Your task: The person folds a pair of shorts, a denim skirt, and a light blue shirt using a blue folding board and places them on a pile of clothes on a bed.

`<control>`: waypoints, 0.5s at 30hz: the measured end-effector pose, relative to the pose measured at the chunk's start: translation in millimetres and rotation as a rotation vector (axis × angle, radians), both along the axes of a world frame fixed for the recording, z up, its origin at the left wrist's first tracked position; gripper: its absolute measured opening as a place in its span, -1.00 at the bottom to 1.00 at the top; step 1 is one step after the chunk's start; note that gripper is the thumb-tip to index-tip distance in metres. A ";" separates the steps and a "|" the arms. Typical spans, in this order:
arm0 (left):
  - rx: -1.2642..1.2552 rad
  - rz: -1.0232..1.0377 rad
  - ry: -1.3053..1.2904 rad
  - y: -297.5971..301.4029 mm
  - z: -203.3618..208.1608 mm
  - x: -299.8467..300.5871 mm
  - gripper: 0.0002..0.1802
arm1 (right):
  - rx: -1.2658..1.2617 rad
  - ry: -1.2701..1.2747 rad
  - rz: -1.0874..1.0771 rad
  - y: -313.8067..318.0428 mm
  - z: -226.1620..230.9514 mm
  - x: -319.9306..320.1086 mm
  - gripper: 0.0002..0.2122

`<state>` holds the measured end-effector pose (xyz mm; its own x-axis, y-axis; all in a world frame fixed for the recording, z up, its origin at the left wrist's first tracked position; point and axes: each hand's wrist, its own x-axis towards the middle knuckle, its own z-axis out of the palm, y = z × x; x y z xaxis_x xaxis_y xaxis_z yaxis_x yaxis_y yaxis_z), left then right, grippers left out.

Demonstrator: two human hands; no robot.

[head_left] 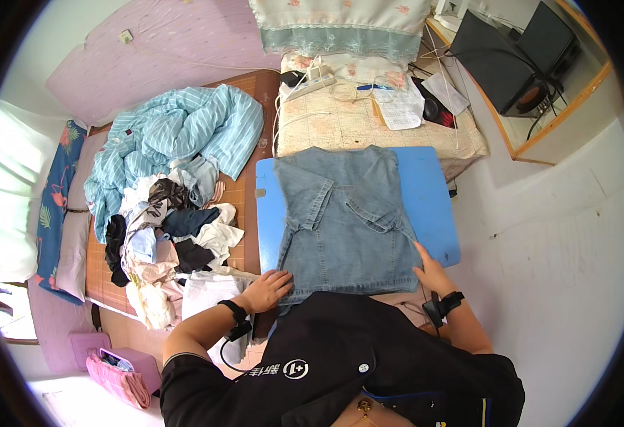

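Now the denim shirt is lying sleeves-in, body unfolded.
Left hand is resting flat; right hand is touching its side, grip unclear.

Shirt looks like matt denim, blue board pretty smooth, quilt crinkly cloth, white sheet just paper.

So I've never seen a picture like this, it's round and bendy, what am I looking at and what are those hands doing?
No robot here, just a person's two bare hands. One wide fisheye camera on the person's head looks down, so straight edges bend. A faded blue denim shirt lies on a bright blue rectangular tabletop, sleeves folded inward. The left hand touches its lower left corner, the right hand its right edge; whether they grip is unclear. To the left, a bed holds a light-blue striped quilt and a mixed heap of clothes.
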<state>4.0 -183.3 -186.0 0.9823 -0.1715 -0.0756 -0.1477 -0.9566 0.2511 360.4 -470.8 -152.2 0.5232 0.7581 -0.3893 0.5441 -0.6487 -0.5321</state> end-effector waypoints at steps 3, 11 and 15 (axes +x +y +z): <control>-0.090 0.019 -0.097 6.6 -9.7 1.9 -0.61 | 0.166 0.077 0.102 -0.7 -1.6 0.8 -0.46; -0.565 0.663 -0.097 60.7 55.4 60.2 -0.77 | 0.216 0.872 -0.149 33.8 31.1 57.2 -0.52; -0.801 0.727 -0.220 78.2 50.8 70.9 -0.81 | 0.651 0.864 -0.304 45.3 43.9 41.6 -0.58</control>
